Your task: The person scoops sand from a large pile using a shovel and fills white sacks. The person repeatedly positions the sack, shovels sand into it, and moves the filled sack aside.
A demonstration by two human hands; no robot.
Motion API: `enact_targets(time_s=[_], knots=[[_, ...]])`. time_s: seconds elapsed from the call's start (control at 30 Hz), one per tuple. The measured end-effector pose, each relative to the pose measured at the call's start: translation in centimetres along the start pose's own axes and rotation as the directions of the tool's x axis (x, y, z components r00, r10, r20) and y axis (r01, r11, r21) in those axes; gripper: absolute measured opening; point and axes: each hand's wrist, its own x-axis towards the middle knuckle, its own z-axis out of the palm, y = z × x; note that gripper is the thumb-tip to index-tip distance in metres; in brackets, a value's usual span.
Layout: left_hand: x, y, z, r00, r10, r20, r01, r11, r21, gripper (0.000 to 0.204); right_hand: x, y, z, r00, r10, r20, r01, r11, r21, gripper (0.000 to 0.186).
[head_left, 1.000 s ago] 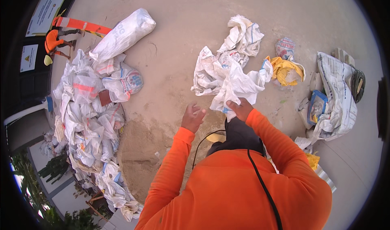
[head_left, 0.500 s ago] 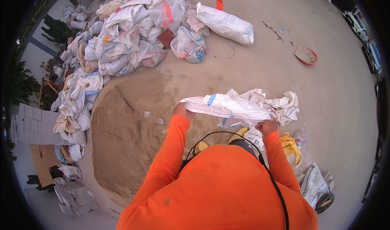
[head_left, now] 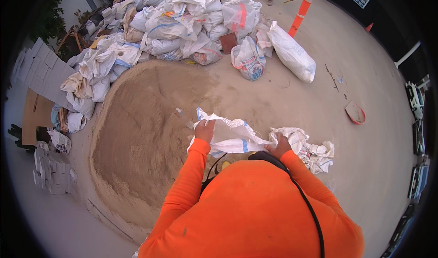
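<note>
Ahead at twelve o'clock, a white sack (head_left: 230, 144) hangs, mouth apparently gaping, between the left hand (head_left: 205, 130) and right hand (head_left: 280, 146), each gripping an edge. Even, wide tension would best keep it open, beside sand (head_left: 137, 135) at nine and crumpled sacks (head_left: 299, 141) at three.

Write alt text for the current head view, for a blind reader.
A person's left hand and right hand hold a white sack spread between them, beside a brown sand heap. Piled sacks and an orange post stand beyond.
</note>
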Motion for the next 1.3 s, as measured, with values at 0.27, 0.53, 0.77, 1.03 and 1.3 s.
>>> enact_targets(time_s=[0.27, 0.53, 0.77, 1.03, 1.3], knots=[[-1.7, 4.9, 0.2, 0.887, -0.004, 0.462, -0.015, 0.999, 0.038, 0.050, 11.9, -9.8, 6.7, 0.853, -0.473, 0.223, 0.464, 0.881, 0.093, 0.047], [3.9, -0.5, -9.5, 0.819, -0.392, 0.419, 0.398, 0.914, 0.076, 0.053, 29.6, -13.2, 8.1, 0.807, -0.427, 0.408, 0.319, 0.897, 0.307, 0.042], [6.0, -6.6, -12.4, 0.920, -0.391, -0.002, 0.390, 0.918, 0.077, 0.049, 38.4, -12.7, 11.0, 0.697, -0.261, 0.668, -0.117, 0.878, 0.465, 0.053], [5.8, -8.9, -19.1, 0.688, -0.423, -0.589, 0.352, 0.905, -0.239, 0.046, 45.2, -19.8, 12.9, 0.728, 0.101, 0.678, -0.420, 0.847, 0.325, 0.048], [10.0, -12.5, -27.8, 0.622, -0.376, -0.687, 0.250, 0.927, -0.281, 0.047, 43.6, -36.6, 22.5, 0.735, -0.340, 0.587, 0.069, 0.898, 0.435, 0.029]])
